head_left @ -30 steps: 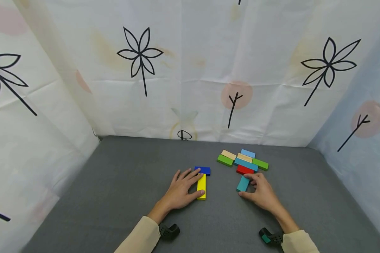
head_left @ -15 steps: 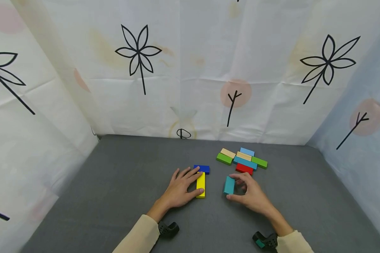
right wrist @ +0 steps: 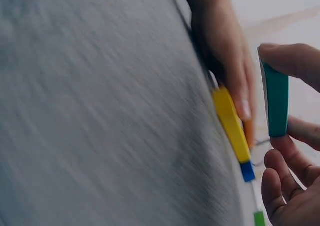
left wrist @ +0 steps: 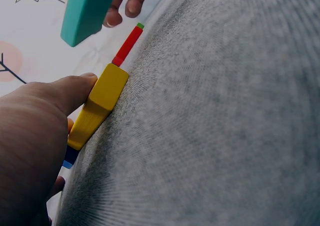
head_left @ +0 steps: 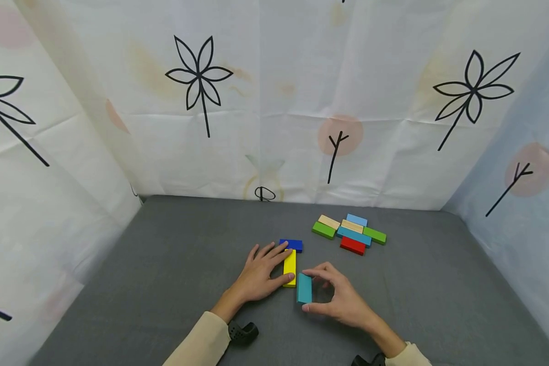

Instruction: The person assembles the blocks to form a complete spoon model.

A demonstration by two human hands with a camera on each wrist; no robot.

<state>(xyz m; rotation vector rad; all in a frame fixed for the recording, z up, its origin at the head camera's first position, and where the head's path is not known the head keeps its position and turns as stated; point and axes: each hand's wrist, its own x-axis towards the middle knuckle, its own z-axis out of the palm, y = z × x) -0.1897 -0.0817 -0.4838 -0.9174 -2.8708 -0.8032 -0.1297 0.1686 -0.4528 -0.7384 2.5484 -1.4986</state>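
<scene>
My right hand [head_left: 340, 300] pinches a teal wooden block [head_left: 304, 288] by its two ends, thumb at the near one. The teal block is raised, just right of a yellow block [head_left: 290, 268]; in the right wrist view a gap shows between the teal block [right wrist: 276, 102] and the yellow block [right wrist: 232, 123]. My left hand [head_left: 256, 277] lies palm down with fingers spread. Its thumb rests on the near part of the yellow block and its index finger on the far part. A dark blue block [head_left: 295, 246] lies crosswise at the yellow block's far end, with a left fingertip over it.
Farther back and right, several flat blocks lie together on the grey table [head_left: 187, 284]: a red block [head_left: 353, 246], a long blue block [head_left: 354, 236], green, plain wood and light blue ones. A white printed cloth [head_left: 274, 101] hangs behind.
My right hand has carried the teal block left and nearer to me, from beside the red block to beside the yellow one. The left hand stays in place.
</scene>
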